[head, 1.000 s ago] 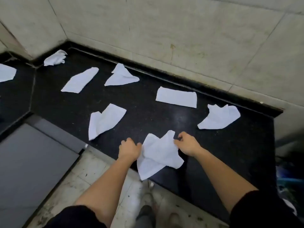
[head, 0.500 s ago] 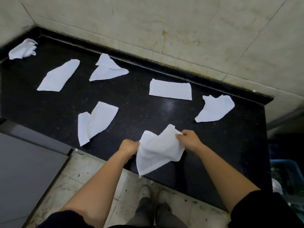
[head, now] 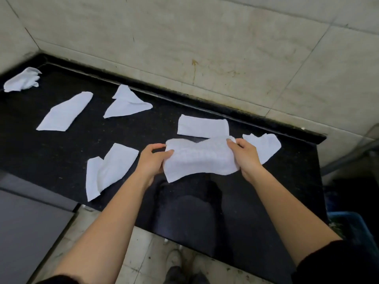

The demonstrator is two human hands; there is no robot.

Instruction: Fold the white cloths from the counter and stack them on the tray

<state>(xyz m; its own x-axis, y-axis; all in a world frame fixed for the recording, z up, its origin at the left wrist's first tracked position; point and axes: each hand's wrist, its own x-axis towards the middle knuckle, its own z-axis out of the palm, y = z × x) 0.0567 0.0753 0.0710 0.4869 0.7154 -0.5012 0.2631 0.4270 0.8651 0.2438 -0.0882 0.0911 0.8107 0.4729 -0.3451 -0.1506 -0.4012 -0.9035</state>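
I hold one white cloth stretched out in the air above the black counter. My left hand pinches its left edge and my right hand pinches its right edge. Several other white cloths lie loose on the counter: a crumpled cloth left of my left hand, a flat folded cloth just behind the held one, and another cloth partly hidden behind my right hand. No tray is in view.
Further left lie a long cloth, a triangular cloth and a bunched cloth by the corner. A tiled wall backs the counter. A grey surface sits lower left; a blue bin stands at the right.
Both hands have lifted the cloth off the counter's front edge and pulled it out wide between them. The view has shifted to the right.
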